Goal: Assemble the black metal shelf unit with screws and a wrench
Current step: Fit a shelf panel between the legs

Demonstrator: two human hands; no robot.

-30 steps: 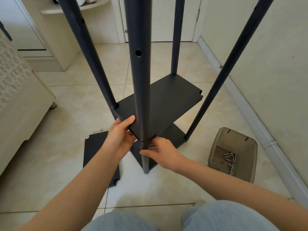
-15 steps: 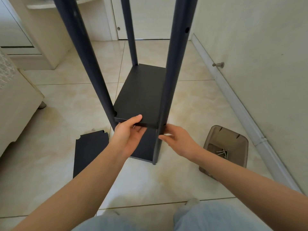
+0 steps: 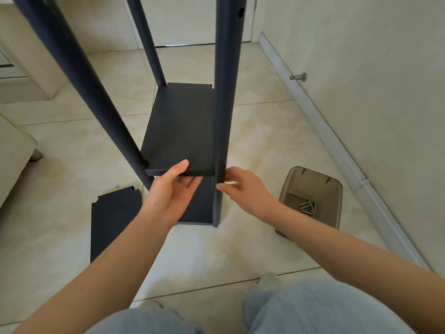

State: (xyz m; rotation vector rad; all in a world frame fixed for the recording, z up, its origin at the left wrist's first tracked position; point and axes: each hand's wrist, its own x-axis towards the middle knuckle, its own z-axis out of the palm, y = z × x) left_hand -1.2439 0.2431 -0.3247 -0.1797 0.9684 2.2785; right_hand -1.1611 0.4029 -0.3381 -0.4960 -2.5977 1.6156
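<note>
So that holes line up, our left hand [image 3: 173, 189] pinches the shelf panel [image 3: 178, 131] edge level, thumb on top; just right, our right hand [image 3: 243, 186] curls at the post [image 3: 225, 104], grip unclear.

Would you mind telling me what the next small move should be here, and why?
Probably reach the right hand to the tray for a screw. The left hand holds the shelf panel level at the front pole, the right hand only pinches that pole at the joint, and no screw shows there.
</note>
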